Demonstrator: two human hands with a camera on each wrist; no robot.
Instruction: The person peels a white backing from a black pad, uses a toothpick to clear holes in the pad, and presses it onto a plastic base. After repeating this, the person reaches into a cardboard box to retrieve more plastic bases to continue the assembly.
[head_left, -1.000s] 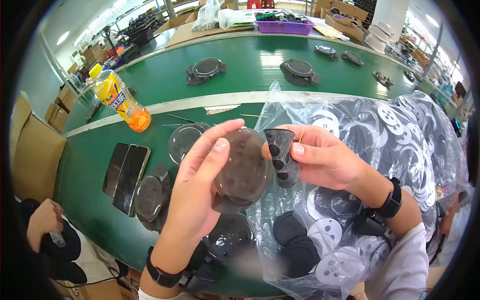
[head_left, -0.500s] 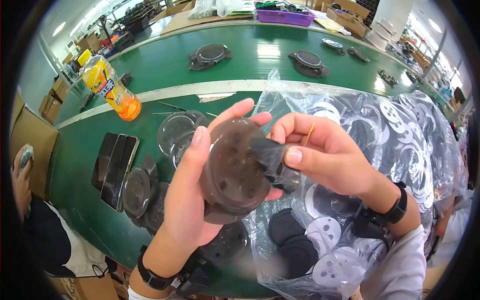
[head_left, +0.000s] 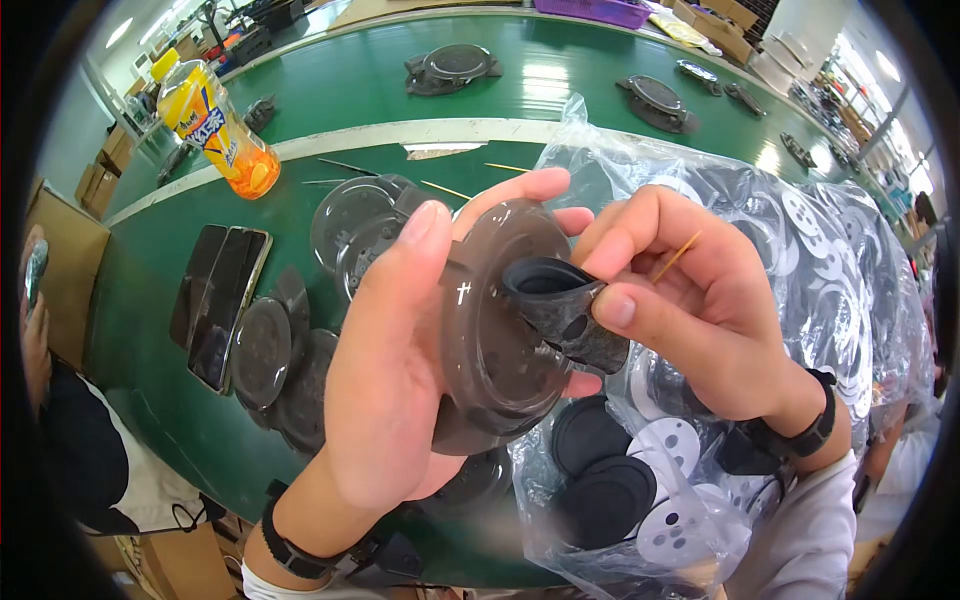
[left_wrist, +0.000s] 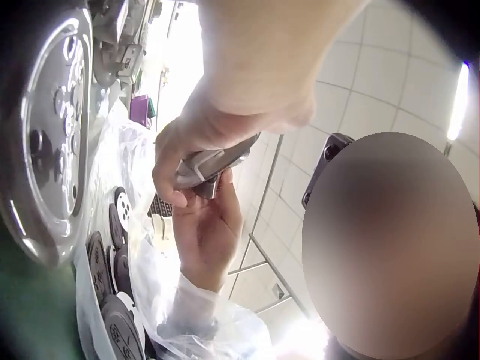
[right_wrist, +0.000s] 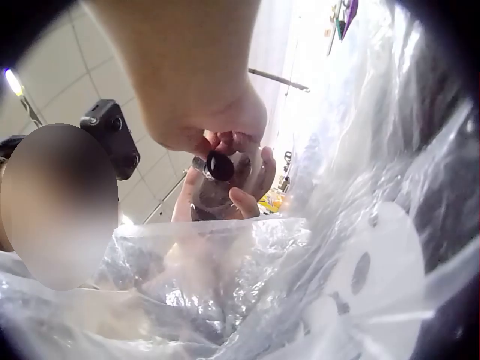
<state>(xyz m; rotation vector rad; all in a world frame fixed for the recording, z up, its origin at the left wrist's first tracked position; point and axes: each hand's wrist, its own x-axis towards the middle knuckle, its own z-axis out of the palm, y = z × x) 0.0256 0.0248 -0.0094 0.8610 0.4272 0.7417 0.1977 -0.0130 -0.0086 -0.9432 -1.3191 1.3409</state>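
My left hand (head_left: 385, 370) grips a smoky translucent round plastic cover (head_left: 470, 345), thumb on the near side and fingertips showing past its far edge. Between thumb and fingers of my right hand (head_left: 700, 310) is a thin black disc (head_left: 570, 325) with holes, bent into a curl, its lower edge against the cover's recessed face. A thin wooden toothpick (head_left: 678, 256) sticks out from among the right fingers. In the right wrist view the black disc (right_wrist: 220, 166) overlaps the cover. From the left wrist, the cover (left_wrist: 217, 161) appears edge-on between both hands.
A clear plastic bag (head_left: 720, 180) with white discs lies at the right; several black discs (head_left: 605, 500) are by its near edge. More smoky covers (head_left: 262, 350), two phones (head_left: 225, 310) and an orange drink bottle (head_left: 215, 130) stand or lie leftward. Another person's hand (head_left: 36, 320) is at far left.
My right hand has brought the black disc leftward onto the cover's face, where it now curls more tightly. The left hand has turned the cover more edge-on to the head view.
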